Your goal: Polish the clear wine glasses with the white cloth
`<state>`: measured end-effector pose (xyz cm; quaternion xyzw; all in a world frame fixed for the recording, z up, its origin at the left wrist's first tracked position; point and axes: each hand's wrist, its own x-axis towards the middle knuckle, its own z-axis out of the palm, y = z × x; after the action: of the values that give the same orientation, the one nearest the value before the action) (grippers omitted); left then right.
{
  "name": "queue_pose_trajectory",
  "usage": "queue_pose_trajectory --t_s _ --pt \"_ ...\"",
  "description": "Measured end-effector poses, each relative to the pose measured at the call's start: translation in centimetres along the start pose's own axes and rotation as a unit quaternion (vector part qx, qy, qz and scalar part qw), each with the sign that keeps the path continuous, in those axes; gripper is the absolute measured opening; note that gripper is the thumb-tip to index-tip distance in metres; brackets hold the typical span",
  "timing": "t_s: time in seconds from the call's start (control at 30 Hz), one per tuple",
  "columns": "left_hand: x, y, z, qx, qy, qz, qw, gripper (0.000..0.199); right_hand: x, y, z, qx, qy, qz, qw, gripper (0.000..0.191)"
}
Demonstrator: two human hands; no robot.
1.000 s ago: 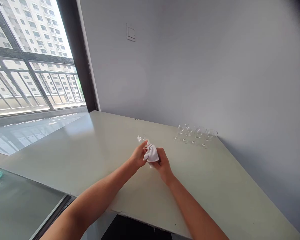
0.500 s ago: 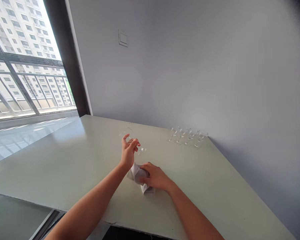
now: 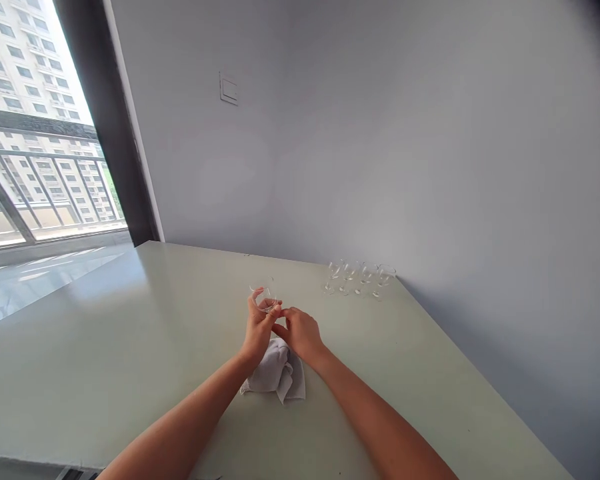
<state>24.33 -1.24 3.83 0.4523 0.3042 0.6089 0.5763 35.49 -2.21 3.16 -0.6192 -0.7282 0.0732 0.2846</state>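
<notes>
Left hand is cradling clear, round-bowled glass over pale-green counter; right hand is curling at its 4 o'clock, pinch unclear. Be gripping gently, avoiding twist. Crumpled white cloth is lying at 6, clear stemmed glasses standing at 2.

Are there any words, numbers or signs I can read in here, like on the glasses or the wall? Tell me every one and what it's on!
None: there is no writing that can be read anywhere.
The glass in the left hand, the grey cloth, the four stemmed glasses and the wall switch show no letters or numbers. Any tiny marks on them would be too small to read.
</notes>
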Motion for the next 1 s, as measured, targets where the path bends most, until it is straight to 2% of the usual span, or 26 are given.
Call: queue_pose_trajectory --t_s 0.07,0.17,0.27,0.4,0.53,0.67,0.83,1.0 --pt "0.1 -0.7 -0.1 -0.007 -0.003 -0.007 1.000 0.057 0.7 -0.3 0.5 0.027 -0.028 -0.016 0.999 0.028" --pt "0.4 -2.4 -0.5 0.075 0.022 0.006 0.997 0.060 2.2 0.6 1.2 0.034 -0.051 -0.002 0.998 0.027" --pt "0.7 -4.5 -1.3 0.226 0.031 0.005 0.974 0.056 4.1 3.4 1.6 -0.011 -0.036 0.082 0.996 0.022" --pt "0.6 -6.3 -1.7 0.375 -0.016 -0.005 0.927 0.044 6.9 8.2 1.6 -0.054 0.003 0.175 0.983 0.024" --pt "0.5 -6.4 -1.7 0.392 -0.024 -0.001 0.920 0.039 9.1 11.8 1.7 -0.070 0.022 0.231 0.970 0.026" --pt "0.5 -6.3 -1.7 0.399 -0.029 -0.005 0.916 0.039 10.6 13.8 2.0 -0.073 0.034 0.265 0.961 0.027" --pt "0.5 -6.6 -1.7 0.393 -0.028 -0.004 0.919 0.039 11.9 14.8 2.4 -0.065 0.041 0.279 0.957 0.026" --pt "0.4 -6.5 -1.6 0.385 -0.025 -0.005 0.923 0.037 11.9 14.6 2.1 -0.048 0.046 0.266 0.962 0.025"
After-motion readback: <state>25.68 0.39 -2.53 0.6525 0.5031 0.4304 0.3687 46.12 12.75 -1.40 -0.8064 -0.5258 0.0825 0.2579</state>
